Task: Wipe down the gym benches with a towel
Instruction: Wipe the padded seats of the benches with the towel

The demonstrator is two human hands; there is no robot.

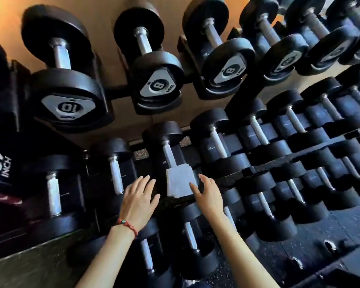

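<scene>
Both arms stretch forward toward the dumbbell rack [295, 161]. The left hand [138, 201], with a red bracelet [127, 225] at its wrist, is spread flat, fingers apart, holding nothing. The right hand [207, 194] is open too, its fingertips touching the edge of a folded white towel [180, 180]. The towel lies on a dumbbell [170, 146] in the middle row, just beside both hands.

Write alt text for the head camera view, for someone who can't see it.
Two bare hands reach toward a folded white towel lying on a dumbbell in a rack of black dumbbells; the right hand has fingertips at the towel's edge, and the left hand, with a red bracelet at the wrist, is open beside it. Dumbbells marked 10 and 8 sit on the tier above.
</scene>
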